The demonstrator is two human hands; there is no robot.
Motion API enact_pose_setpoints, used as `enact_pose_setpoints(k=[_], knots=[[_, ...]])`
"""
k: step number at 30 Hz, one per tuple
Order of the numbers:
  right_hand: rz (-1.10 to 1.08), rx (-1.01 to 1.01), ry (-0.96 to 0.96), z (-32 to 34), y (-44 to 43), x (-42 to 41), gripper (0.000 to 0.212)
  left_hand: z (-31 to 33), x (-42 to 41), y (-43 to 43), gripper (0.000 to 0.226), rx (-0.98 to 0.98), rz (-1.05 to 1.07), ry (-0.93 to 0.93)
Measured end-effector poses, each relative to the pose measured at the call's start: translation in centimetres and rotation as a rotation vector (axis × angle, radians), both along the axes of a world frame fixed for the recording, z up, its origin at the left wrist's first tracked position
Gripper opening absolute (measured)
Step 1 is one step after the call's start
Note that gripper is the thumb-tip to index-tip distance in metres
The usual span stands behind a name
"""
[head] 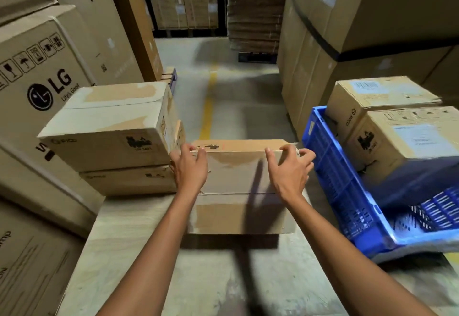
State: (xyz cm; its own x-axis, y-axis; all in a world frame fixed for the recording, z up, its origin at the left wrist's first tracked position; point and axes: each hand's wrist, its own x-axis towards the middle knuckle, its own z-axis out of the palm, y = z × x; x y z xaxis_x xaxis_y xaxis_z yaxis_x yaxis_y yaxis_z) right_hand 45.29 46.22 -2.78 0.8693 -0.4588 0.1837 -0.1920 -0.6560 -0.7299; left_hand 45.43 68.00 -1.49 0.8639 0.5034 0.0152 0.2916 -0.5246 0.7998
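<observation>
Our left grip [190,166] and right grip [290,174] clasp the box [236,179] at its top corners. It looks stiff and probably hefty, so we'd hold it lower.

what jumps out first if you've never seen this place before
Two bare arms stretch down the middle to a cardboard box on the floor. The left hand grips its far left corner and the right hand hangs over its far right one. To the right, a bright blue crate holding two smaller boxes stands out against all the brown. At far left is a big carton printed with the LG logo.
</observation>
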Motion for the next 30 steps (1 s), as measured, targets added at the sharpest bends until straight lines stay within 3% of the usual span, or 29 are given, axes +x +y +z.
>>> enact_pose_setpoints(k=[13,17,20,22,25,30], knots=[[-0.073,0.234,-0.306,-3.5,-0.5,-6.5,0.023,-3.8,-8.7,1.0,0.02,-0.076,0.017,-0.291],[-0.046,0.18,-0.262,-3.7,-0.1,-7.0,0.025,-4.6,-9.4,1.7,0.019,-0.052,-0.015,-0.3],[-0.056,0.002,-0.177,-3.4,0.4,-7.1,0.017,-4.8,-9.9,1.7,0.019,0.066,-0.076,-0.303],[0.028,-0.169,-0.173,-3.3,1.1,-7.1,0.011,-5.1,-10.2,1.7,0.016,0.236,-0.102,-0.3],[0.327,-0.16,-0.219,-3.2,3.6,-7.6,0.011,-5.3,-10.4,1.6,0.01,0.416,-0.171,-0.287],[0.644,-0.281,-0.316,-3.5,8.4,-8.2,0.018,-5.4,-9.7,1.5,0.022,0.472,-0.386,-0.325]])
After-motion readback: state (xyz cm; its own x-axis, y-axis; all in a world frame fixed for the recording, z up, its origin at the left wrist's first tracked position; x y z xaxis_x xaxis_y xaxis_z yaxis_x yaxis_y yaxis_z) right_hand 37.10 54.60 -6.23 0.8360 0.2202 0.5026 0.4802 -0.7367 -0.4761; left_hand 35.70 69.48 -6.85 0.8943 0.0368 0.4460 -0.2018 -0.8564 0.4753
